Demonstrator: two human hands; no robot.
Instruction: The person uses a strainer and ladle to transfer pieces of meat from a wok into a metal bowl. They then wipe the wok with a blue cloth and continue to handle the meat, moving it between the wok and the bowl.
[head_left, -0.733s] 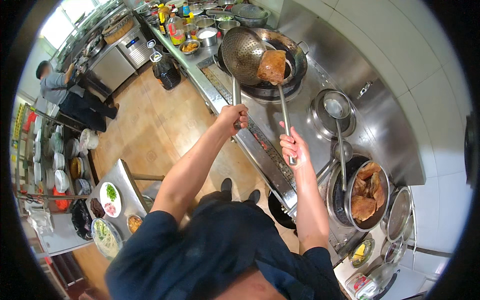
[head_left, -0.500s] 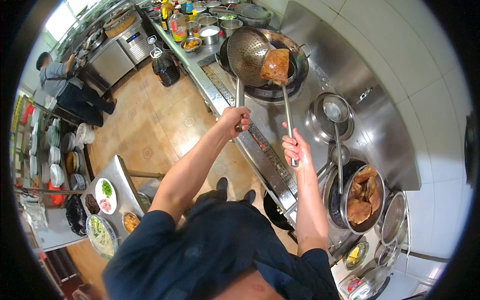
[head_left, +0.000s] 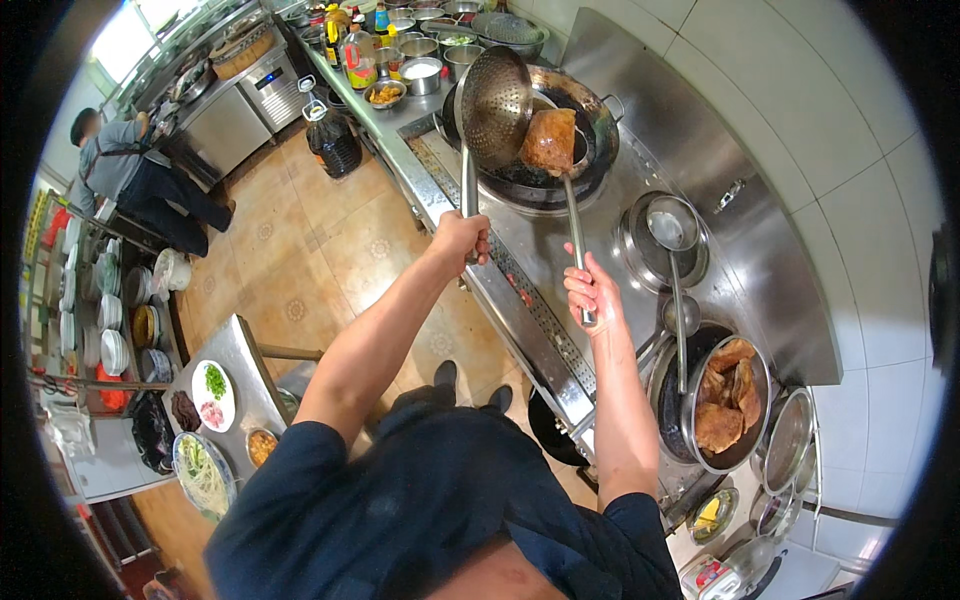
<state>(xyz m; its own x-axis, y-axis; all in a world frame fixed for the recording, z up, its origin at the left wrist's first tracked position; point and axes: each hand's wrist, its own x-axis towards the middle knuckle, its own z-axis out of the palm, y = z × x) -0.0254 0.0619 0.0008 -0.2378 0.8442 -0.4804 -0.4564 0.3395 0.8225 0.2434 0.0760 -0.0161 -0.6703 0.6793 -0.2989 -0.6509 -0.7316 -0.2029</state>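
Note:
In my left hand [head_left: 463, 238] is the grey handle of a perforated strainer [head_left: 497, 108], its round bowl tipped on its side over the wok [head_left: 603, 140]. My right hand [head_left: 593, 291] grips a long-handled metal utensil, probably a ladle [head_left: 575, 215]. At its far end rests a browned, glossy slab of meat [head_left: 549, 141], which hides the utensil's head. The meat is above the wok, just right of the strainer's bowl. Whether the two touch is hard to make out.
A metal bowl [head_left: 758, 442] of browned meat pieces stands right, beside another ladle [head_left: 672, 228] on a pot. Bottles [head_left: 358, 58] and seasoning bowls [head_left: 421, 72] line the far counter. Left, a side table [head_left: 237, 352] bears plates of cut food. A co-worker [head_left: 125, 170] stands far left.
The strainer's bowl has turned more edge-on and moved away from the meat, up and slightly left. The meat has tilted and sits slightly lower. Both hands keep their grips.

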